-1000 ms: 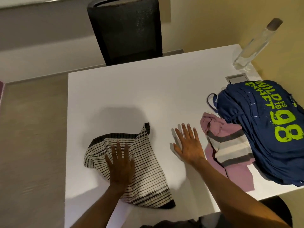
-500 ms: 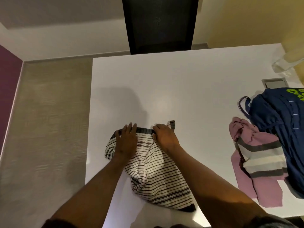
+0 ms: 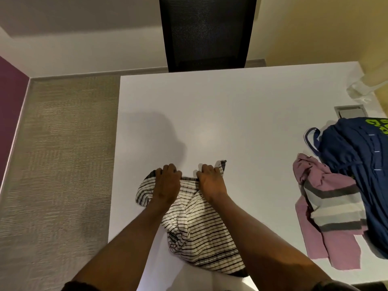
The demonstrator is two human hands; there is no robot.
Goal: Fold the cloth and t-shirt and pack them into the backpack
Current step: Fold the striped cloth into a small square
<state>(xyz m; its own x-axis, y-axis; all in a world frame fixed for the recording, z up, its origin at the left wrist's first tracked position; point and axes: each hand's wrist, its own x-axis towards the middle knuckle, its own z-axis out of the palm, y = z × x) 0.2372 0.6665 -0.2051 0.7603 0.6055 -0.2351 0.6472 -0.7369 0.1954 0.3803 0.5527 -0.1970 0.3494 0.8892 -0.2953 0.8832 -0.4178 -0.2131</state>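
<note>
left hand (image 3: 167,185) and right hand (image 3: 211,182) pinch the cloth (image 3: 199,223) edge; below them it's bunched (messy), so it may fold crooked.

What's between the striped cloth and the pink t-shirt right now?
Only bare table lies between the cloth and the t-shirt, as the head view shows.
</note>
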